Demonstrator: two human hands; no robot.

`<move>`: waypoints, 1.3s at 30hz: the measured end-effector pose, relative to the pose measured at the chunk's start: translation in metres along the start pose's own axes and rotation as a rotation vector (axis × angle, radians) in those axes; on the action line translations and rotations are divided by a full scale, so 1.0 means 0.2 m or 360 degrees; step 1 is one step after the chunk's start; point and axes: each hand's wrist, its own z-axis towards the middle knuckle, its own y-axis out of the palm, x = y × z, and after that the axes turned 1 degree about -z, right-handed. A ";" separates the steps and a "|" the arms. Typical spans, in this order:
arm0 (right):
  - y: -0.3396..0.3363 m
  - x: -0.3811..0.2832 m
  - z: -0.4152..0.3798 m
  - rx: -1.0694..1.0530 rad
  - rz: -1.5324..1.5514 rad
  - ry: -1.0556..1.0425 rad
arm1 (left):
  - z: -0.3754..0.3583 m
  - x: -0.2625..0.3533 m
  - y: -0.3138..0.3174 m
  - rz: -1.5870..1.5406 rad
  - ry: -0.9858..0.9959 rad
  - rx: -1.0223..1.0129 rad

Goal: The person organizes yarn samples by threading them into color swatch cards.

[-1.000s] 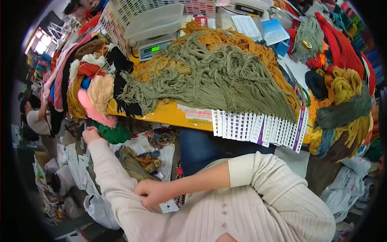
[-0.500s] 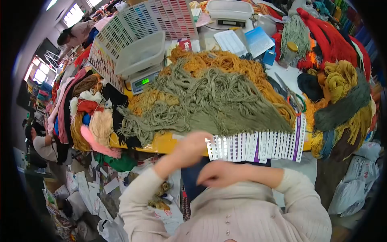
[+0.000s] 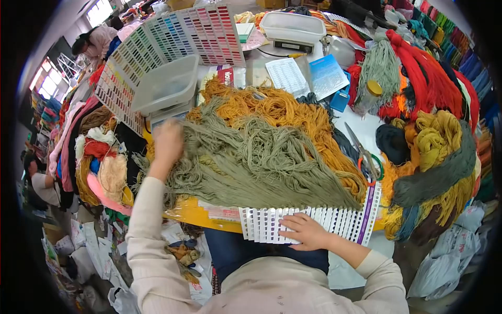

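A large heap of olive-green yarn (image 3: 272, 157) covers the middle of the table, with orange-gold yarn (image 3: 293, 107) behind and beneath it. At the heap's upper left end my left hand (image 3: 168, 142), slightly blurred, is closed on olive strands that stretch toward it; its fingertips are hidden. My right hand (image 3: 306, 232) rests, fingers spread, on a row of white hole-punched cards (image 3: 261, 225) along the front edge. Those cards lie partly under the olive yarn, and one at the right has a purple strip.
A clear plastic tub (image 3: 167, 86) sits on a scale before an upright colour chart (image 3: 178, 39). Scissors (image 3: 361, 146) lie right of the heap, near a lidded jar (image 3: 371, 94). Coloured skeins (image 3: 444, 141) hang at the right; more skeins (image 3: 112, 167) hang at the left.
My left hand has moved up and left to the yarn's far left end. The right hand has come down onto the cards. Olive yarn now lies stretched leftward, and the view has shifted.
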 end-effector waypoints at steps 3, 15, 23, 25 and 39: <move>0.01 0.01 0.00 -0.0013 0.0009 0.0018 | -0.03 -0.39 0.06 -0.0732 -0.1001 0.0214; 0.01 0.02 0.01 -0.0023 0.0120 0.0092 | -0.78 -0.05 0.25 -0.0340 -0.0585 -0.0123; 0.01 0.02 0.03 -0.0002 0.0147 0.0127 | -0.36 0.47 -0.54 -0.1112 0.0205 0.0493; 0.01 0.02 0.03 -0.0002 0.0154 0.0123 | -0.29 0.58 -0.75 -0.1351 0.0873 0.0359; 0.02 0.02 0.01 0.0145 0.0228 0.0063 | -0.32 0.86 -1.28 -0.0425 0.0773 0.0585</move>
